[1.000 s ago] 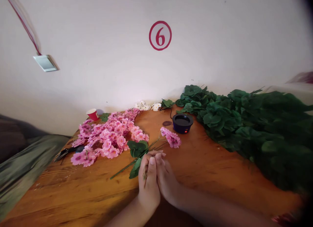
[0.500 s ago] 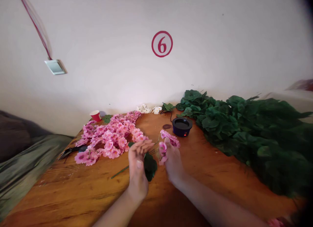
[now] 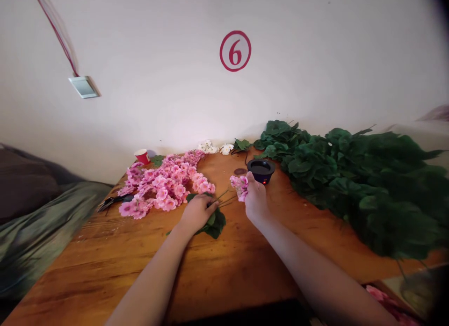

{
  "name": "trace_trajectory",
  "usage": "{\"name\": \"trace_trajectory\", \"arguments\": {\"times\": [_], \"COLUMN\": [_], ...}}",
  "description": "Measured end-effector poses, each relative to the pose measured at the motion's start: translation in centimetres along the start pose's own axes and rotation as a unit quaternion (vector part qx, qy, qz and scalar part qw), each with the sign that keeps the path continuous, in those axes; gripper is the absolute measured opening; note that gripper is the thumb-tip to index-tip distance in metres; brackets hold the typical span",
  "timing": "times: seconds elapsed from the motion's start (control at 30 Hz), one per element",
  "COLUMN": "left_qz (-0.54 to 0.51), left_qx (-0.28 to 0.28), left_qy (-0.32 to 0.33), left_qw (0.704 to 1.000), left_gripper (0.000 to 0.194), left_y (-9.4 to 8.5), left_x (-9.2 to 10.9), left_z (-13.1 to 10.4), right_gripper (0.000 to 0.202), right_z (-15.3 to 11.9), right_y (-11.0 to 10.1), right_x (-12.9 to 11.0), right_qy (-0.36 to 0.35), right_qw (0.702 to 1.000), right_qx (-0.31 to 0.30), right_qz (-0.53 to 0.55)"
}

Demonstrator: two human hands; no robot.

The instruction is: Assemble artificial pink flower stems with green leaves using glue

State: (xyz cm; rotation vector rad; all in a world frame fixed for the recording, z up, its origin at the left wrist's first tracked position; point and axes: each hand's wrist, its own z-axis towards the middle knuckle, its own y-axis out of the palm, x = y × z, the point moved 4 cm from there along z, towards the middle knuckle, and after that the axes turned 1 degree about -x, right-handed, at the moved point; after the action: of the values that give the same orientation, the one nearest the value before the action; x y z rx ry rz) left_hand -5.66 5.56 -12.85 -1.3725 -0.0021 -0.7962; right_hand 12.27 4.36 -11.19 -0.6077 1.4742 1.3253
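My left hand (image 3: 198,213) is closed around thin stems, with dark green artificial leaves (image 3: 214,224) spreading below and beside its fingers. My right hand (image 3: 256,199) grips a small cluster of pink artificial flowers (image 3: 239,185), its thumb on top. Bare stems (image 3: 226,200) run between the two hands, pointing toward the pink cluster. Just beyond my right hand stands a round black heating pot (image 3: 261,169) with a red light on its front. Left of my left hand lies a heap of pink artificial flowers (image 3: 168,183).
A large pile of green artificial leaves (image 3: 336,176) covers the right side of the wooden table (image 3: 115,256). White flowers (image 3: 208,147) lie by the wall. A red paper cup (image 3: 142,156) stands at the back left, and dark-handled tools (image 3: 114,202) are near the left edge.
My left hand has turned palm down and closed on the stems; its fingers were stretched out before. My right hand has shifted slightly up and right with the pink flowers. The view has tilted down.
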Motion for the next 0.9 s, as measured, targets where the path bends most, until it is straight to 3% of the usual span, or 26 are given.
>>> {"name": "trace_trajectory", "arguments": {"times": [0.13,0.2,0.27,0.33,0.37,0.47,0.63,0.9], "left_qz": [0.003,-0.01,-0.029,-0.049,-0.057,-0.073,-0.073,-0.061], "left_qx": [0.005,0.011,0.016,0.026,0.031,0.038,0.034,0.029], "left_qy": [-0.029,-0.051,-0.055,-0.05,-0.049,-0.062,-0.07,-0.082], "left_qw": [1.0,0.999,0.998,0.997,0.997,0.995,0.994,0.994], "left_gripper": [0.029,0.027,0.027,0.029,0.029,0.028,0.028,0.021], "left_y": [0.6,0.8,1.0,1.1,1.1,1.3,1.6,1.8], "left_x": [-0.2,-0.5,-0.8,-1.2,-1.4,-2.0,-2.3,-2.2], "left_z": [0.0,0.0,-0.1,-0.1,-0.1,0.0,0.2,0.7], "right_gripper": [0.062,0.064,0.064,0.06,0.057,0.055,0.057,0.059], "right_z": [-0.2,0.5,1.9,3.9,5.0,8.4,12.2,15.4], "right_y": [-0.2,-0.2,-0.2,-0.2,-0.3,-1.2,-3.5,-5.6], "right_x": [-1.3,-2.9,-4.9,-7.1,-8.0,-10.0,-9.9,-7.9], "right_qy": [-0.058,-0.103,-0.163,-0.219,-0.227,-0.208,-0.184,-0.152], "right_qw": [0.99,0.96,0.884,0.77,0.728,0.66,0.63,0.598], "right_qx": [-0.044,-0.078,-0.099,-0.098,-0.1,-0.094,-0.075,-0.083], "right_qz": [-0.119,-0.247,-0.427,-0.591,-0.639,-0.716,-0.751,-0.783]}}
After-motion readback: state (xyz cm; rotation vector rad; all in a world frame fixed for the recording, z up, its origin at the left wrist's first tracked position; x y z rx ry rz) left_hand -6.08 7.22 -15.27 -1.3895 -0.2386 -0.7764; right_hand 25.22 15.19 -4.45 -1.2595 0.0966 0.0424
